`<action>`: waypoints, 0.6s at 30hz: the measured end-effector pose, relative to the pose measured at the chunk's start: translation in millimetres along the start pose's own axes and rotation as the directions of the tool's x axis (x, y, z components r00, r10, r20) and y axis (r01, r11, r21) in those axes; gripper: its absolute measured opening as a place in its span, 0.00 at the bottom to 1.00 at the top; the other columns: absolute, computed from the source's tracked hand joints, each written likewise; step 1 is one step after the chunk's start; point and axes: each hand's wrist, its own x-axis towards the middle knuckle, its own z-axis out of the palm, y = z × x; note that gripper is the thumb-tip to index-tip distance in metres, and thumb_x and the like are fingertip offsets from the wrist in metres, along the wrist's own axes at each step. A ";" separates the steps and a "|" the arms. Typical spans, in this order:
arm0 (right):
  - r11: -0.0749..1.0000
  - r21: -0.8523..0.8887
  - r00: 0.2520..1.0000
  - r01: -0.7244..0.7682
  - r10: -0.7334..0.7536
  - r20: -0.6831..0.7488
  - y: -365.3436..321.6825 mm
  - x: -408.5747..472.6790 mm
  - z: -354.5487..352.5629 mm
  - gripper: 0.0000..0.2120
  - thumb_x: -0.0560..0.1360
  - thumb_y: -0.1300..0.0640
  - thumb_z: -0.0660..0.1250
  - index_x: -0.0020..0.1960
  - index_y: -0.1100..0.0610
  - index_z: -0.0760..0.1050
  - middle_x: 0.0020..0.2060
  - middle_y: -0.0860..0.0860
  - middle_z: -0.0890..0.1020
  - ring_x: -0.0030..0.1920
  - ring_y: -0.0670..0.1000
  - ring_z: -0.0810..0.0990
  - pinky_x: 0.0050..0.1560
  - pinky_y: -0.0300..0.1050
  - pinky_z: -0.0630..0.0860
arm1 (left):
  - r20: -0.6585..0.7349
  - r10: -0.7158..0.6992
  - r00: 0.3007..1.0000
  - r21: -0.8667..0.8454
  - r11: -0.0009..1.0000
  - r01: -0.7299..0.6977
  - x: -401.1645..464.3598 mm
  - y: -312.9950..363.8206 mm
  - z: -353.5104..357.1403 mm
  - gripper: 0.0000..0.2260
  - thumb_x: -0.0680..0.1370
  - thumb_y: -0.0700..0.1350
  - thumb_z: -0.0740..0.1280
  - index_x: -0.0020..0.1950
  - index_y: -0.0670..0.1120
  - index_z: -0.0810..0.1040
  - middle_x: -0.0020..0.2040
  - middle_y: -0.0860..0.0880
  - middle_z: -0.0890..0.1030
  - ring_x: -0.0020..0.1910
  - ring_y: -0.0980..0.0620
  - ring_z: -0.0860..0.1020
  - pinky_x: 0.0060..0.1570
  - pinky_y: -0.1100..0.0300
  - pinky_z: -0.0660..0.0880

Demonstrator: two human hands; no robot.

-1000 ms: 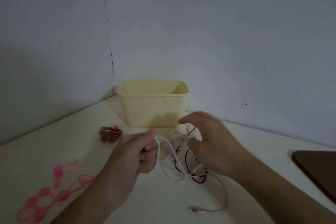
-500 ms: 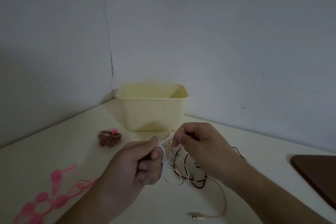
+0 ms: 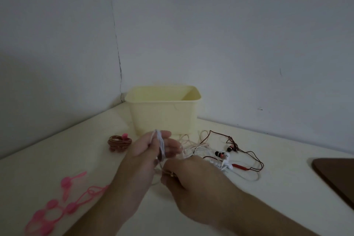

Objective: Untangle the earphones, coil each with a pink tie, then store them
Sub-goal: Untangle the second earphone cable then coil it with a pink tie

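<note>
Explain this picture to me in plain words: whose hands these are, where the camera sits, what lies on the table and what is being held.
There is no machine here: a person works with two bare hands, and the single picture comes from a camera worn on the head, looking forward and down.

The left hand has thin white earphone cord wound round its fingers. The right hand pinches the same cord just below it.

On the pale cream table lie a loose tangle of brown and white earphones, a brown earphone coil already bound with a pink tie, and spare pink silicone ties at the near left. A pale yellow plastic tub stands in the corner by the wall. A dark brown board shows at the right edge.
</note>
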 end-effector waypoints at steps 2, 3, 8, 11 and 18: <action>0.999 -0.019 0.996 0.045 -0.047 -0.079 2.3 -0.2 -10.0 0.04 0.83 0.51 0.62 0.50 0.47 0.74 0.39 0.46 0.77 0.42 0.54 0.78 0.42 0.50 0.74 | 0.098 -0.049 0.994 0.148 0.988 0.034 -1.1 -9.1 0.9 0.13 0.86 0.44 0.61 0.49 0.42 0.84 0.42 0.49 0.86 0.42 0.52 0.83 0.44 0.62 0.76; 0.999 -0.025 0.993 0.044 -0.046 -0.107 5.1 0.0 -15.4 0.04 0.81 0.52 0.63 0.49 0.46 0.75 0.38 0.45 0.79 0.40 0.50 0.78 0.43 0.50 0.76 | 0.141 -0.095 0.985 0.161 0.984 0.072 -0.1 -11.4 0.3 0.14 0.85 0.44 0.63 0.44 0.43 0.84 0.38 0.49 0.83 0.39 0.51 0.80 0.42 0.60 0.74; 0.998 0.057 0.969 -0.033 0.046 -0.243 22.9 1.8 -35.9 0.01 0.76 0.49 0.71 0.47 0.46 0.80 0.34 0.41 0.79 0.38 0.43 0.75 0.40 0.39 0.72 | 0.333 -0.166 0.928 -0.007 0.984 0.179 -2.4 -0.9 0.8 0.21 0.82 0.53 0.61 0.35 0.45 0.81 0.29 0.42 0.72 0.28 0.46 0.70 0.33 0.56 0.68; 0.994 0.109 0.957 -0.009 0.040 -0.286 28.2 3.3 -37.2 0.07 0.75 0.50 0.74 0.46 0.46 0.76 0.34 0.38 0.76 0.37 0.44 0.75 0.36 0.40 0.67 | 0.387 -0.214 0.897 -0.021 0.970 0.241 -7.7 2.4 4.2 0.17 0.80 0.52 0.64 0.39 0.44 0.85 0.29 0.43 0.71 0.27 0.48 0.68 0.30 0.57 0.66; 0.847 0.531 0.965 -0.036 0.168 -0.203 43.8 6.2 -32.0 0.06 0.81 0.62 0.70 0.47 0.53 0.82 0.36 0.45 0.80 0.33 0.45 0.80 0.39 0.39 0.77 | 0.549 -0.177 0.817 -0.211 0.916 0.341 -18.6 10.3 0.0 0.15 0.80 0.42 0.64 0.55 0.31 0.82 0.45 0.34 0.82 0.41 0.41 0.81 0.43 0.53 0.79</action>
